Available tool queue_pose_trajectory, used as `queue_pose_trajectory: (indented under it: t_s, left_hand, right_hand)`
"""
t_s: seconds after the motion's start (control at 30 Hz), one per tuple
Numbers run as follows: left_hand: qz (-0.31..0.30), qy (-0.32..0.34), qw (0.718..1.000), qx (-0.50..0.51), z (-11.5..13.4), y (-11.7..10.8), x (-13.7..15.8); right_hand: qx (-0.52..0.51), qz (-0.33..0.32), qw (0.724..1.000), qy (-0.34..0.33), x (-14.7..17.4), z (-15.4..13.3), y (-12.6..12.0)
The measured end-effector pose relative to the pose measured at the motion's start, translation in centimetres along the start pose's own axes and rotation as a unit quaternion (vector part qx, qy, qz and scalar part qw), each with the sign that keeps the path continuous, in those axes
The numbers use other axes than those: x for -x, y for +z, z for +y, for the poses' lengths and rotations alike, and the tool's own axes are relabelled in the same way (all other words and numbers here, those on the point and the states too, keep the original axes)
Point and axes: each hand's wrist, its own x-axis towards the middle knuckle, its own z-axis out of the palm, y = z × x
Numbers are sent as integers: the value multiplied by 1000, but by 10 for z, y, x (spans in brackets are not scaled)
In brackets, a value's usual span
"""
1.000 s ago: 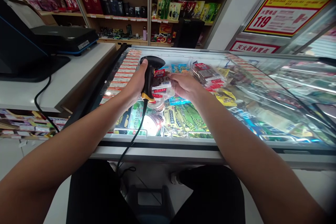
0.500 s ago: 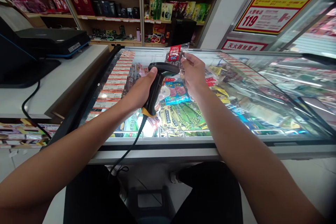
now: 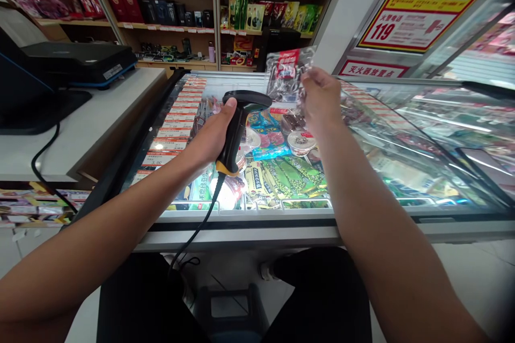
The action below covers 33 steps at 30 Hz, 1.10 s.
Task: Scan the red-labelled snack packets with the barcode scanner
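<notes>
My left hand [image 3: 213, 136] is wrapped round the handle of a black and yellow barcode scanner [image 3: 235, 131]. Its head points to the right, and a cord runs down from the grip. My right hand [image 3: 324, 96] pinches the right edge of a clear plastic packet [image 3: 284, 75] with a red label. What is inside the packet looks dark and is hard to make out. Both hands are above a glass-topped chest freezer [image 3: 241, 220]. Under the glass lie a blue packet [image 3: 269, 136], green packets [image 3: 292, 177] and a round tub [image 3: 301, 141].
Left of the freezer stands a white counter [image 3: 116, 112] with a black device [image 3: 80, 61] on it. Shelves of boxed and bagged goods [image 3: 257, 16] line the back. A grey stool [image 3: 229, 305] is below, between my legs. Price labels [image 3: 173, 123] run along the freezer's left side.
My right hand has moved right and slightly up with the packet, away from the scanner, and more of the packet shows. The scanner in my left hand has shifted slightly left.
</notes>
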Motion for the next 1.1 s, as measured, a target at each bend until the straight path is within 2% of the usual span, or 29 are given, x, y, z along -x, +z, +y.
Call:
queue_pose_trajectory:
  t_s: [0.1,0.23,0.43,0.5,0.57,0.63,0.67,0.73,0.8,0.87,0.9,0.97,1.1]
  left_hand:
    - [12,-13,1000,8,1,-2,-2]
    - [20,-25,999,13,2,-2,-2]
    - [24,-35,999,17,5,-2,-3]
    - [29,-32,999,17,7,-2,-3]
    - [40,-27,999,20,11,-2,-3]
    - [53,-29,998,27,14,-4,-5]
    - [61,-32,997,31,15,-5,-6]
    - [71,-37,996,39,14,-10,-12]
    - [72,-39,996,46,11,-16,-19]
    - [68,-49,995,53,6,-21,-26]
    - [63,-56,995,56,3,-23,-29]
    - [52,-68,994,63,-2,-24,-32]
    - [38,-96,991,80,-5,-22,-31]
  right_hand:
    - [-60,102,991,69,-10,-8,-29]
    - [-17,144,983,112,-20,5,-57]
    - [148,183,968,91,-36,47,-79]
    - [229,181,955,60,-38,46,-81]
    - [261,170,950,1,-33,33,-74]
    - [221,140,964,-51,-19,10,-55]
    - [181,104,977,-52,-10,-2,-42]
    - [103,9,994,18,13,-20,-14]
    - [98,-121,982,102,35,-27,12]
    - [152,-229,953,130,52,-23,29]
    - [172,-263,940,137,58,-19,34]
    - [188,-295,926,141,64,-11,40]
    - [183,-279,935,119,65,-10,41]
